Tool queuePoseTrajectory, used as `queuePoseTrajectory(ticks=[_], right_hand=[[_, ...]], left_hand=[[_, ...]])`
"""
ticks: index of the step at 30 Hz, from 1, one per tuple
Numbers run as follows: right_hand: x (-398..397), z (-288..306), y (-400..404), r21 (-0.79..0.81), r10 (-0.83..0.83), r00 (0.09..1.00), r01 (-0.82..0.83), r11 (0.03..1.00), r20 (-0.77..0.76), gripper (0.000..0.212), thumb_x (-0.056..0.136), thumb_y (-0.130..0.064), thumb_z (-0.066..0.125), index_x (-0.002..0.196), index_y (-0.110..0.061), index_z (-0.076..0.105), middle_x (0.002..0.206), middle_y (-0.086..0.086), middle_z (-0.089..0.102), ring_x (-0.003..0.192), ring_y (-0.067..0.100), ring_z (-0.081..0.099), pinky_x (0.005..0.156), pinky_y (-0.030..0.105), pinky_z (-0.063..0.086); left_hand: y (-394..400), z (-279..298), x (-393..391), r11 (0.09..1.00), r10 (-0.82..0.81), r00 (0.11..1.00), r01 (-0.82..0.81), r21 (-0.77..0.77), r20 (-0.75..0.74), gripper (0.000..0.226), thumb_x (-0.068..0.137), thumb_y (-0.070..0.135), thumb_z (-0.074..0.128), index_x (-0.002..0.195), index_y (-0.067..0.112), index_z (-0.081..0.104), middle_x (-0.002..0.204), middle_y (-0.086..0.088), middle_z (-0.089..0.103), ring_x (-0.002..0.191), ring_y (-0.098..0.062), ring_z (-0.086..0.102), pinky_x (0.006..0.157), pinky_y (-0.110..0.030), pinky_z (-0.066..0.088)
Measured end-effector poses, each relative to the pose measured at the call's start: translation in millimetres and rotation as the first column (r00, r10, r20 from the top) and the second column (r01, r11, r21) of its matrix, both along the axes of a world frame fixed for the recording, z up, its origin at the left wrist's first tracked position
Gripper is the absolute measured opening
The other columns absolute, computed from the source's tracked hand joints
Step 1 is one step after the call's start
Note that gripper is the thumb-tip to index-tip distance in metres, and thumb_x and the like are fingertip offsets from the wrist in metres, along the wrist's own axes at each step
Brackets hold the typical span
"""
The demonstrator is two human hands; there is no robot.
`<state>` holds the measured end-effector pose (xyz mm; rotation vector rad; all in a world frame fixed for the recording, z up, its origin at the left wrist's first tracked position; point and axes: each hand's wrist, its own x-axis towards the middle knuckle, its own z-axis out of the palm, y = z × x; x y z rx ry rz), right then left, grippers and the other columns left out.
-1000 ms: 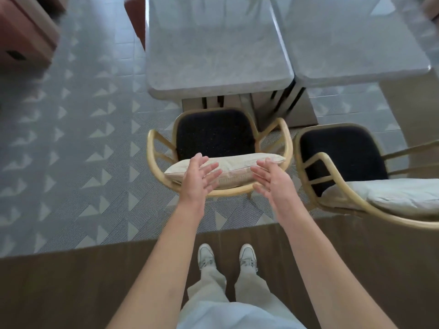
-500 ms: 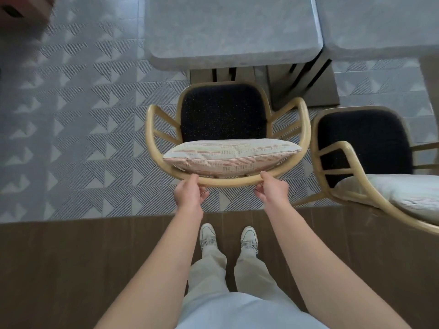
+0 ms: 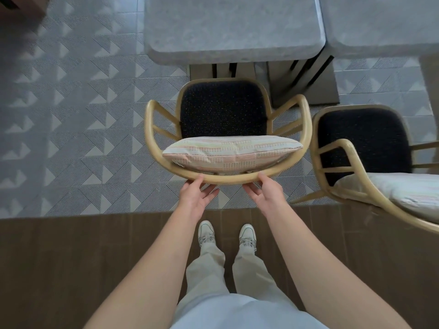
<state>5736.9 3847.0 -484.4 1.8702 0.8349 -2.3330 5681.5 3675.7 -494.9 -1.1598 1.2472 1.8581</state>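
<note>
Grey patterned tile floor (image 3: 71, 115), stone table (image 3: 232, 32) beyond; chair (image 3: 223, 110), pale curved wooden frame, dark speckled seat, striped cushion (image 3: 232, 153), directly ahead of the hands; left hand (image 3: 196, 198), right hand (image 3: 267, 197), fingers loosely spread, thumbs touching its back rail.

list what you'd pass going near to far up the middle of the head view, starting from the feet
shoes → left hand and right hand side by side → chair's curved back rail → striped cushion → dark seat → grey table top
</note>
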Motion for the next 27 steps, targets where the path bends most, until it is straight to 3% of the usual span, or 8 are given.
queuePoseTrajectory(ticks=[8,16,23,27], right_hand=[[3.1,1.5,-4.4,0.055,0.026,0.999,-0.027,0.998,0.019,0.029,0.099,-0.003,0.057,0.128,-0.003,0.054,0.116,0.015,0.066,0.095,0.026,0.07,0.079,0.04,0.061],[35.4,-1.7,-14.3,0.066,0.029,0.999,-0.031,0.997,0.035,0.027,0.099,-0.004,0.058,0.126,-0.001,0.055,0.117,0.016,0.066,0.093,0.027,0.071,0.083,0.041,0.061],[57.0,3.0,-20.6,0.077,0.021,0.999,-0.024,0.997,0.029,0.026,0.099,-0.006,0.058,0.125,-0.004,0.053,0.118,0.015,0.065,0.093,0.026,0.07,0.087,0.042,0.06],[71.0,5.3,-25.6,0.075,0.032,0.999,-0.035,0.997,0.036,0.03,0.099,-0.006,0.058,0.129,-0.004,0.054,0.119,0.015,0.066,0.093,0.025,0.07,0.078,0.038,0.062]], left_hand=[[-0.9,-1.6,5.1,1.0,0.001,1.0,-0.001,-0.018,-0.024,0.026,0.104,0.011,0.054,0.129,0.006,0.051,0.115,-0.015,0.064,0.098,-0.037,0.068,0.065,-0.044,0.06],[-11.9,-3.4,36.0,1.0,0.007,1.0,-0.007,-0.014,-0.004,0.028,0.104,0.01,0.053,0.131,0.003,0.053,0.117,-0.017,0.065,0.094,-0.037,0.07,0.061,-0.041,0.061],[-18.5,0.7,57.2,1.0,0.006,1.0,-0.006,-0.005,-0.015,0.03,0.104,0.009,0.052,0.133,0.002,0.052,0.125,-0.021,0.063,0.095,-0.036,0.069,0.07,-0.045,0.059],[-24.1,1.1,70.8,1.0,-0.006,1.0,0.005,-0.01,-0.02,0.03,0.104,0.009,0.052,0.133,0.002,0.052,0.125,-0.021,0.063,0.095,-0.035,0.07,0.07,-0.046,0.059]])
